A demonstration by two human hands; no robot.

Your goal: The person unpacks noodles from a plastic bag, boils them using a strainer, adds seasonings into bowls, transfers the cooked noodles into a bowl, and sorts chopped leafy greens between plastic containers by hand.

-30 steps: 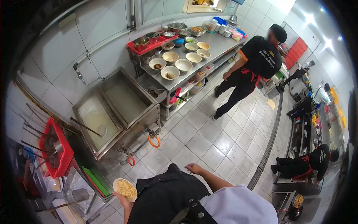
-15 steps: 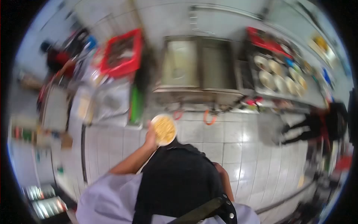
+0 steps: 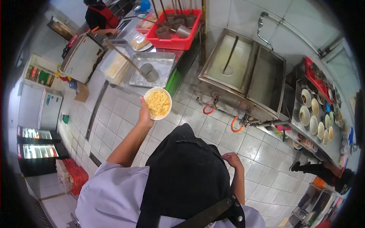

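Note:
A white bowl of yellow noodles (image 3: 158, 103) is held out in front of me by my left hand (image 3: 145, 114). The thumb lies along the bowl's near-left rim and the other fingers are hidden beneath it. Just beyond the bowl, a metal tray (image 3: 157, 59) carries a long-handled strainer (image 3: 149, 73) lying at a slant. My right hand (image 3: 232, 159) hangs beside the black apron (image 3: 182, 174), its fingers curled in and nothing visible in them.
Ahead stands a two-basin metal boiler (image 3: 265, 79) with a ladle in its cloudy left basin. A red bin (image 3: 173, 42) holds several strainers. Several bowls (image 3: 313, 124) cover the right counter. One person (image 3: 99, 17) works at far left; another person (image 3: 338, 176) stands at right.
My view has turned left and sharpened, so the boiler and right counter now sit farther right. The bowl, still in my left hand, has come closer to the metal tray.

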